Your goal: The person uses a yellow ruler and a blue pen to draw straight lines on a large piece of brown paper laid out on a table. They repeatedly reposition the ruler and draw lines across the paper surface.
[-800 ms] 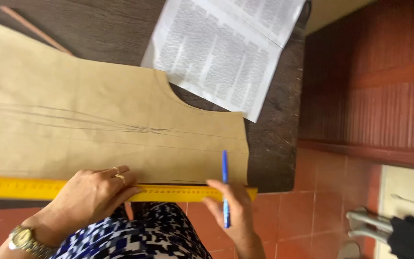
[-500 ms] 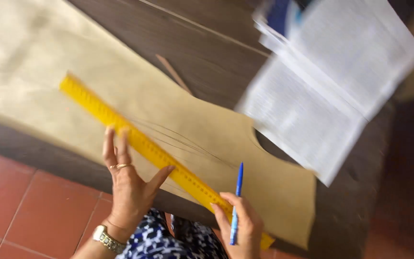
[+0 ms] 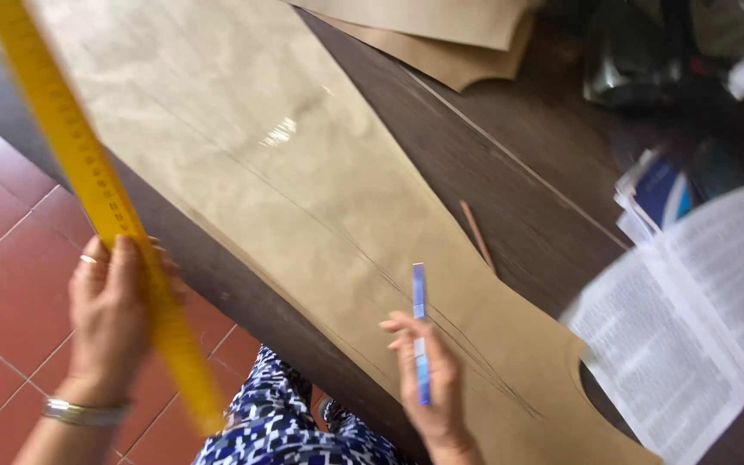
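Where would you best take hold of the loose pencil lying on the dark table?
Pinch the pencil at mid-shaft, thumb and finger across its width, coming from above. It lies flat on bare dark table, apparently just clear of the brown paper pattern on one side, with the open book farther off on the other, so there looks to be room on both sides.

A ring is worn on a finger of the left hand (image 3: pixel 109 314), and a metal bracelet-style watch band is seen at its wrist. The right hand (image 3: pixel 430 379) is bare. A blue, black and white patterned garment is worn below.
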